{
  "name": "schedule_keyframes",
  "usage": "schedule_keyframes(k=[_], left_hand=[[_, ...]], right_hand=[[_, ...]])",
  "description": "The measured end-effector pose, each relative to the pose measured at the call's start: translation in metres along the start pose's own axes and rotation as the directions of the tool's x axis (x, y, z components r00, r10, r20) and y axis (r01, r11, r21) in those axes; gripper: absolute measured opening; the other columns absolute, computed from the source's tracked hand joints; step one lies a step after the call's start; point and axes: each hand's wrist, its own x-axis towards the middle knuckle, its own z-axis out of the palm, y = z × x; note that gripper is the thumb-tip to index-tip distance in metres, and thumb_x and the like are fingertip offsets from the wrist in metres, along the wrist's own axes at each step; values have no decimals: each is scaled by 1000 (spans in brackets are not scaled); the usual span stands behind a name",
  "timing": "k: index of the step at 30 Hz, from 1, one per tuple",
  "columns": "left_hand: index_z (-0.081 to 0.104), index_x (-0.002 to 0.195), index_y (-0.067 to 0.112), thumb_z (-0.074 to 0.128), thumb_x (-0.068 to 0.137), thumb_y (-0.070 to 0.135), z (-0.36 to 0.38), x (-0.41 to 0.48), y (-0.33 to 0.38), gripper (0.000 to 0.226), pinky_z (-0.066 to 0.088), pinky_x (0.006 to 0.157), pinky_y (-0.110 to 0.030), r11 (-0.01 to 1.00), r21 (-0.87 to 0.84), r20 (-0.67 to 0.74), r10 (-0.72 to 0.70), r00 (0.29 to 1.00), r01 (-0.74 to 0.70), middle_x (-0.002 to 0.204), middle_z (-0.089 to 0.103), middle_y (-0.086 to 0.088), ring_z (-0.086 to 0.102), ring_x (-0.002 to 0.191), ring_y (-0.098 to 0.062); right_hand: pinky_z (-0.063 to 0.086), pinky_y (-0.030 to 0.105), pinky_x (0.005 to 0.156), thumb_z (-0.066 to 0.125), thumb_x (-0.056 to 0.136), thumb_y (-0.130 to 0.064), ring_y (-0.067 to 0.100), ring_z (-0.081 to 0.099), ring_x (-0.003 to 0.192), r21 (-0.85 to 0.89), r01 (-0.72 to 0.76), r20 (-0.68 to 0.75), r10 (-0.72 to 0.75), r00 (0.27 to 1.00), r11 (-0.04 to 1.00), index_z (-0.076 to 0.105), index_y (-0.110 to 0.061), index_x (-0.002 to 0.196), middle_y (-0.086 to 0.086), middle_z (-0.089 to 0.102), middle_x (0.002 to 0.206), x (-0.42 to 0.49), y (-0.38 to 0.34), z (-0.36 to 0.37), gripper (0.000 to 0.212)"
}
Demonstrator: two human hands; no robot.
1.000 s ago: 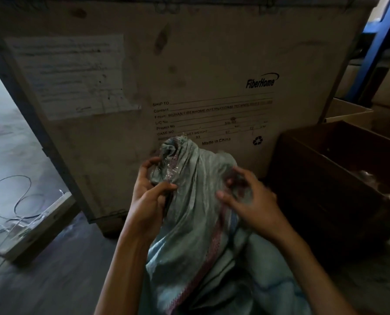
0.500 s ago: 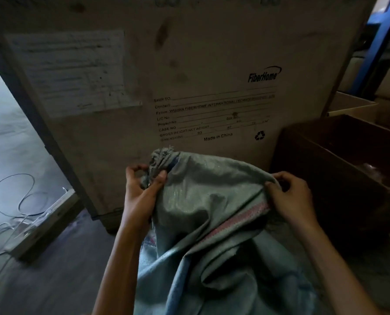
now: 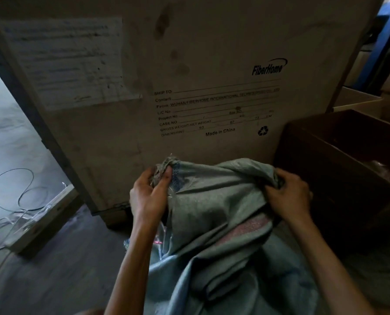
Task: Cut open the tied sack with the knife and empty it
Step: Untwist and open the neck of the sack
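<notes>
- Left hand [image 3: 149, 196] pinches the bunched, tied neck of the sack [image 3: 212, 223] between thumb and fingers.
- Right hand [image 3: 289, 196] is closed on a fold at the sack's opposite top corner, so the woven cloth (grey-green, with a pink stripe) stretches between both hands.
- It hangs just before a large crate [image 3: 189, 87] printed "FiberHome"; a dark box [image 3: 339, 169] stands at right.
- Cables [image 3: 14, 192] lie on the floor at left.
</notes>
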Motion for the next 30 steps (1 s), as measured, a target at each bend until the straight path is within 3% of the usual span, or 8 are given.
schedule_keyframes(k=[10, 12, 14, 16, 19, 22, 26, 30], left_hand=[[68, 122, 21, 54, 103, 41, 13, 4, -9, 31, 53, 104, -52, 894, -384, 126, -196, 972, 230, 120, 74, -10, 70, 114, -28], [67, 128, 16, 48, 102, 54, 17, -2, -6, 50, 56, 98, -48, 728, -546, 298, -294, 908, 415, 123, 75, -13, 73, 112, -32], [71, 125, 16, 43, 100, 61, 22, -7, -3, 59, 59, 88, -42, 627, -586, 418, -308, 855, 513, 118, 78, -11, 76, 105, -29], [71, 126, 19, 41, 99, 65, 29, -6, -4, 61, 59, 85, -40, 615, -612, 440, -257, 860, 497, 119, 78, -9, 76, 106, -26], [69, 129, 21, 40, 98, 66, 40, -4, -6, 62, 61, 91, -41, 639, -612, 445, -209, 871, 466, 122, 77, -7, 74, 111, -25], [65, 135, 18, 57, 94, 55, 45, 4, -16, 56, 57, 99, -45, 666, -586, 456, -201, 867, 462, 127, 74, -11, 71, 117, -29], [45, 148, 30, 99, 43, 53, 39, 16, -16, 120, 57, 97, -46, 896, -241, 424, -249, 871, 374, 133, 70, -4, 70, 118, -25], [51, 136, 28, 83, 82, 25, 43, 5, 11, 62, 58, 85, -14, 924, -156, 307, -291, 906, 350, 112, 71, 17, 71, 92, 12]], right_hand=[[43, 54, 98, 60, 77, -49, 36, 53, 118, 2, -204, -11, 204, 979, 979, 58, -32, 117, 11, 58, 123, -6, 0, -2, 43], [40, 60, 104, 77, 63, -60, 38, 42, 129, 279, -533, 142, 514, 846, 799, 30, -38, 140, 11, 39, 144, -17, 0, 6, 92], [47, 59, 99, 86, 51, -63, 37, 51, 124, 516, -779, 497, 616, 611, 356, 18, -38, 150, 10, 45, 143, -21, 3, 9, 122], [50, 58, 96, 83, 61, -61, 37, 62, 116, 491, -862, 787, 360, 500, 125, 49, -29, 141, 13, 63, 131, -20, -3, 8, 93], [48, 56, 102, 74, 79, -40, 36, 66, 116, 557, -830, 822, 139, 553, 5, 64, -15, 127, 17, 69, 124, -16, -12, 12, 55], [53, 53, 93, 65, 80, -17, 30, 69, 111, 619, -784, 783, 119, 611, -46, 65, -8, 123, 17, 71, 120, -3, -13, 9, 44], [60, 48, 84, 69, 79, -11, 28, 72, 103, 562, -824, 759, 352, 548, 69, 67, -12, 121, 13, 75, 113, 11, -12, 8, 42], [51, 44, 101, 66, 91, -25, 21, 67, 115, 636, -727, 576, 467, 671, 260, 63, -19, 129, 4, 71, 122, 7, -35, 1, 38]])
